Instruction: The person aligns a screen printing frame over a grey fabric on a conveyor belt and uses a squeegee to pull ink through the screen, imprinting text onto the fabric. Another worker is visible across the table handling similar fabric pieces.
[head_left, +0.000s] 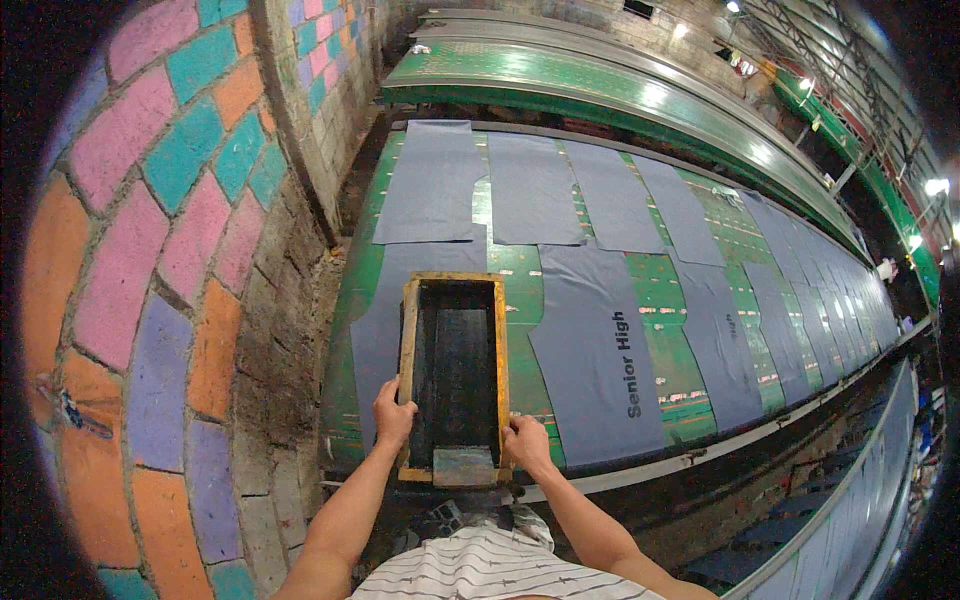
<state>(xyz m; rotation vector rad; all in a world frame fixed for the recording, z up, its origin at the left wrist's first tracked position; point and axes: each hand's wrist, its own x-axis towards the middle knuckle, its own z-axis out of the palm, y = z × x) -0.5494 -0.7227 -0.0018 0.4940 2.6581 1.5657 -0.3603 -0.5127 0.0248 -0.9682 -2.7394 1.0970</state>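
Note:
A screen printing frame (501, 345) with yellowed wooden sides and a dark, ink-stained mesh lies over a blue-grey fabric panel (380, 330) at the near left of the long green table. My left hand (394, 412) is closed around the frame's left side. On the opposite side, my right hand (526, 441) grips the right edge near its lower corner. A flat greyish block, perhaps a squeegee (463, 466), rests inside the frame at the end closest to me. Just right of the frame lies another fabric panel (590, 350) with dark lettering; the mesh hides the cloth beneath it.
More blue-grey panels (535, 190) lie in two rows along the green table (700, 400). A painted brick wall (180, 250) stands close on the left. Beyond are further long green tables (560, 70). At the lower right runs a pale rail (840, 500).

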